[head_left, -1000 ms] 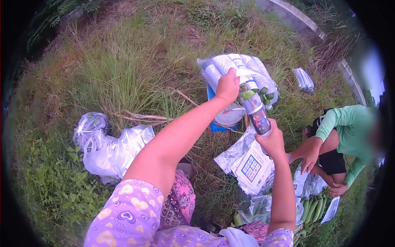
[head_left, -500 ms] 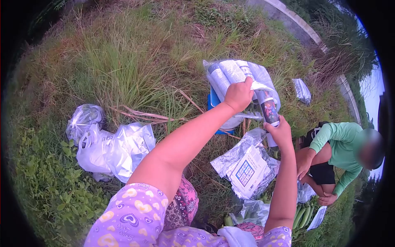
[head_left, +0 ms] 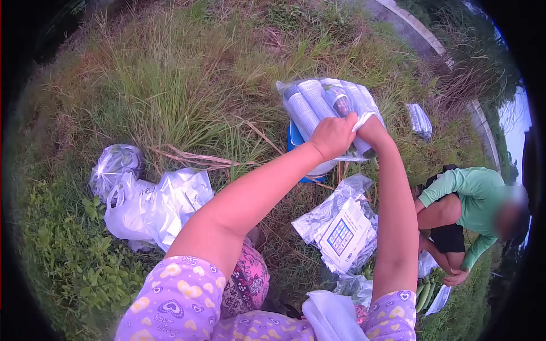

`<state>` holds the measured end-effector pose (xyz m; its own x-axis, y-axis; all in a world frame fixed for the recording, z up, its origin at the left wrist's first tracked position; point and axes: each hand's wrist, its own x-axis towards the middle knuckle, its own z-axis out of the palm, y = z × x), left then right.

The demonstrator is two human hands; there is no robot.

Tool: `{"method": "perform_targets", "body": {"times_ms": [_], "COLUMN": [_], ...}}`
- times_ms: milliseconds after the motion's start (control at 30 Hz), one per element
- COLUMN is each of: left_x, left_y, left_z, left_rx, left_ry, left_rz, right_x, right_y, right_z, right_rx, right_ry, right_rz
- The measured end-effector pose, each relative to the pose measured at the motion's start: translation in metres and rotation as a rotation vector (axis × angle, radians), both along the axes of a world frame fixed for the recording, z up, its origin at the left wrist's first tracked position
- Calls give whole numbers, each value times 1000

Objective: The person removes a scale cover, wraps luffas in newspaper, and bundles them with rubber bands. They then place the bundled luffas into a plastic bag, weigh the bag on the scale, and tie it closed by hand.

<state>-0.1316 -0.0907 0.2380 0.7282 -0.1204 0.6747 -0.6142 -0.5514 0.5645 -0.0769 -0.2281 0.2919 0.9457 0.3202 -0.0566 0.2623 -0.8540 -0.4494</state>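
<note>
A clear plastic bag (head_left: 304, 105) full of newspaper-wrapped rolls rests on a blue object (head_left: 294, 136), which it mostly covers. My left hand (head_left: 335, 135) is closed on the edge of the bag's mouth, thumb and fingers pinched together. Beside it, my right hand (head_left: 372, 133) reaches into the mouth of the bag. Its fingers are hidden by the plastic and the hand itself, so whether it still grips a roll cannot be seen. Below my hands, printed newspaper sheets (head_left: 344, 236) lie on a pile of clear plastic bags (head_left: 318, 219) on the grass.
To the left lie white plastic bags (head_left: 133, 207) and a filled clear bag (head_left: 116, 165). Another packed bag (head_left: 420, 120) lies at the right. A person in a green shirt (head_left: 478, 196) crouches near long green vegetables (head_left: 424, 295). A concrete edge (head_left: 421, 34) curves behind.
My right hand has moved up and inward, from outside the bag with a newspaper-wrapped roll to inside its mouth. My left hand keeps its hold on the bag's edge.
</note>
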Motion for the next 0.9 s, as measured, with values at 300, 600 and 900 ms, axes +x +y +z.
{"method": "perform_targets", "body": {"times_ms": [300, 600, 900], "left_x": [-6, -5, -5], "left_y": [2, 0, 1], "left_z": [2, -1, -2], "left_rx": [-53, 32, -26], "left_ry": [92, 4, -38], "left_rz": [14, -58, -81], "right_x": [-64, -34, -24], "right_y": [-41, -18, 18], "right_z": [4, -25, -21], "right_rx": [570, 373, 237], "right_ry": [280, 1, -234], "right_rz": [-148, -280, -334]}}
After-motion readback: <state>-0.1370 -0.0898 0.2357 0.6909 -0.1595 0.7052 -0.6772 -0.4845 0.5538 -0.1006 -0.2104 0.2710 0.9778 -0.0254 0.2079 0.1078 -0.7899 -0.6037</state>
